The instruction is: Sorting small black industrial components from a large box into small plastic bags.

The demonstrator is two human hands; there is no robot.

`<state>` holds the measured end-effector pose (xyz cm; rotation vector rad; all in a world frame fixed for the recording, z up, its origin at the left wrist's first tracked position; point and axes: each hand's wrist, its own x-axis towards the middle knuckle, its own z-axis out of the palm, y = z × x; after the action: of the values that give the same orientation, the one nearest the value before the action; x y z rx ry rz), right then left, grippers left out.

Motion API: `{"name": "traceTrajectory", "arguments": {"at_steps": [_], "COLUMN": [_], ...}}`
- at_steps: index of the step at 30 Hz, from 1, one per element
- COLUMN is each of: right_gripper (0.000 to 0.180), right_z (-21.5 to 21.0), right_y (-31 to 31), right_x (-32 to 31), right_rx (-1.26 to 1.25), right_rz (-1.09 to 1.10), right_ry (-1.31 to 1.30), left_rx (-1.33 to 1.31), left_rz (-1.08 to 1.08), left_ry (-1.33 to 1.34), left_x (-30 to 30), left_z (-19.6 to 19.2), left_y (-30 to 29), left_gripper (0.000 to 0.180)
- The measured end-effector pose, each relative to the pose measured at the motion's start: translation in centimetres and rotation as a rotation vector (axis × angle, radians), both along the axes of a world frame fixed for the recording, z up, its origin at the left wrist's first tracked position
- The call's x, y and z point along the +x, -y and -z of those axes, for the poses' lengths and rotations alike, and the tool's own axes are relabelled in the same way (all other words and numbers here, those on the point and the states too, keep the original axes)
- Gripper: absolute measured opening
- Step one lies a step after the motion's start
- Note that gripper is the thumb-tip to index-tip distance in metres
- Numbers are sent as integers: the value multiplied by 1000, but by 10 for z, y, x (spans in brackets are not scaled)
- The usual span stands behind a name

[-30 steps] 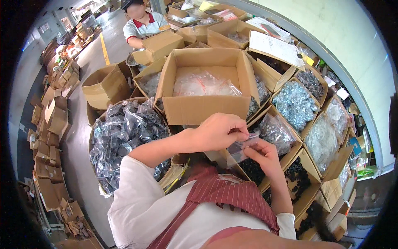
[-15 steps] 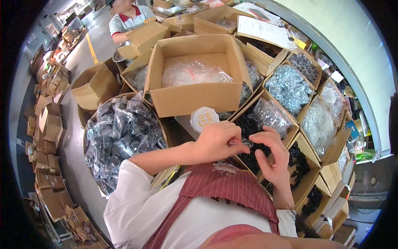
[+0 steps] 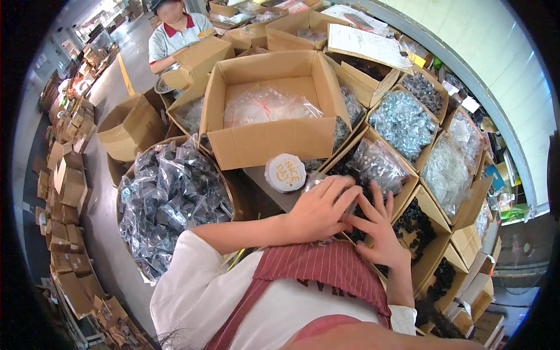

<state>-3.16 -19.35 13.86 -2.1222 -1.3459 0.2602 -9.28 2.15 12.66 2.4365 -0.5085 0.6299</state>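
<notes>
The left hand (image 3: 319, 210) and the right hand (image 3: 382, 236) were close together, their fingers bent toward each other; whether they gripped something, I could not tell. Clear plastic (image 3: 315, 180) lay just beyond the left hand, partly hidden, beside a round white thing (image 3: 285, 173) near the large cardboard box (image 3: 271, 145).

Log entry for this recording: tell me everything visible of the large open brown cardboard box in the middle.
The large open brown cardboard box is rectangular, its plain front wall facing the wearer. Clear plastic bags with thin red lines and small white spots lie inside, below the rim. It sits beyond the left hand and right hand, touched by neither. A round white disc overlaps its lower front edge in view; whether they touch is unclear.
</notes>
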Motion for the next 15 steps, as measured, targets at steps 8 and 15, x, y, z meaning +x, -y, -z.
{"name": "traceTrajectory", "arguments": {"at_steps": [8,15], "right_gripper": [45,31], "right_z": [5,14], "right_y": [1,3], "right_x": [-8,14], "right_rx": [-105,48], "right_rz": [-41,96], "right_ry": [52,-14], "left_rx": [-14,-65], "left_rz": [160,37], "left_ry": [-170,-43], "left_x": [8,25], "left_z": [35,59], "left_y": [18,29], "left_gripper": [52,40]}}
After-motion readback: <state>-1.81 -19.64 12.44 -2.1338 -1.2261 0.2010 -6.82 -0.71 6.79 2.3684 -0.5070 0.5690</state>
